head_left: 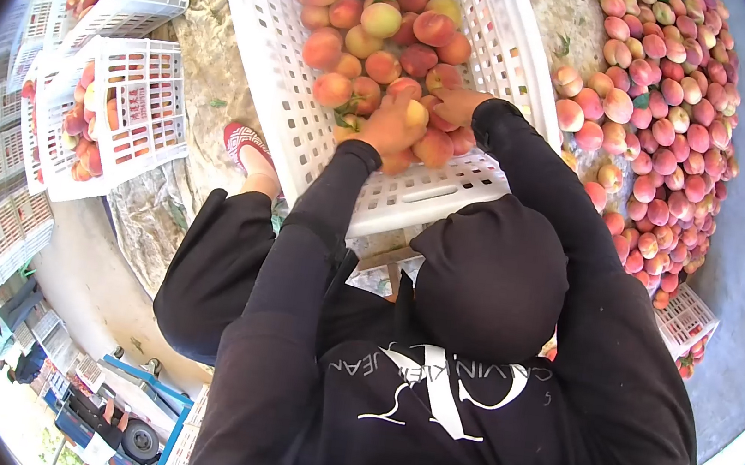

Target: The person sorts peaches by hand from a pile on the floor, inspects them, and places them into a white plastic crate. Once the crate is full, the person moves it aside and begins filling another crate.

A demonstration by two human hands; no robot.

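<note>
A white perforated plastic crate [413, 202] lies in front of me, partly filled with red and yellow peaches [383, 66]. My left hand [392, 131] is in the near part of the crate, its fingers closed around a yellowish peach [417, 115]. Just right of it, my right hand [459, 106] reaches over the crate's right side, with slightly bent fingers apart on top of the peaches. Its fingertips are partly hidden among the fruit. A few green leaves show between the peaches.
A large heap of peaches [673, 130] lies on the right, beside a small white crate [685, 319]. More white crates with peaches [142, 102] stand at the left. My foot in a red patterned shoe [244, 142] is left of the crate. A blue vehicle [75, 424] shows at lower left.
</note>
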